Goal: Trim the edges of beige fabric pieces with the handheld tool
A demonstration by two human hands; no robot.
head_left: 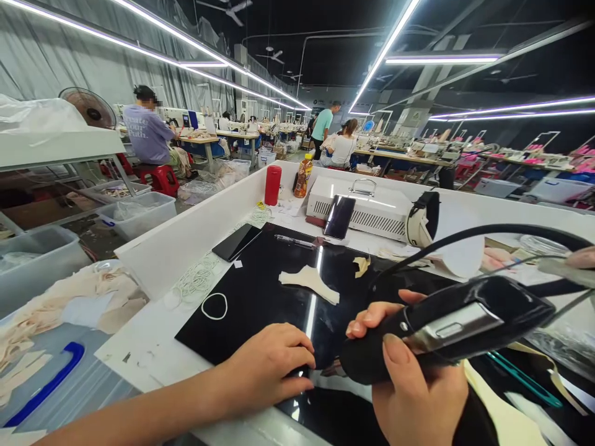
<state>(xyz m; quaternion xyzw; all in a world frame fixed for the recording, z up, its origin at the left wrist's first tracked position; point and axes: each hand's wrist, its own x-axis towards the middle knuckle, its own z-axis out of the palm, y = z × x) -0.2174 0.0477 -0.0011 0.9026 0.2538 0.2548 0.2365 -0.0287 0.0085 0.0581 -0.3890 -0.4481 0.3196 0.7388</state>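
My right hand (413, 396) is closed around a black corded power tool (446, 334) with a silver switch plate. Its pointed metal tip aims left, low over a glossy black board (260, 266). My left hand (269, 365) rests on that board just left of the tip, fingers apart and slightly bent; I see nothing held in it. A cream cut fabric piece (309, 284) lies flat beyond both hands. Left of it is a pale elastic loop (214, 306), and to its right a small beige scrap (361, 266).
Behind the board stand a vented white box (367, 210), a phone (339, 217), a red container (273, 185) and a drink bottle (304, 176). Cream fabric (502, 396) and teal tweezers (525, 378) lie at right. The cable (488, 230) arches overhead. Low white walls (199, 229) edge the table.
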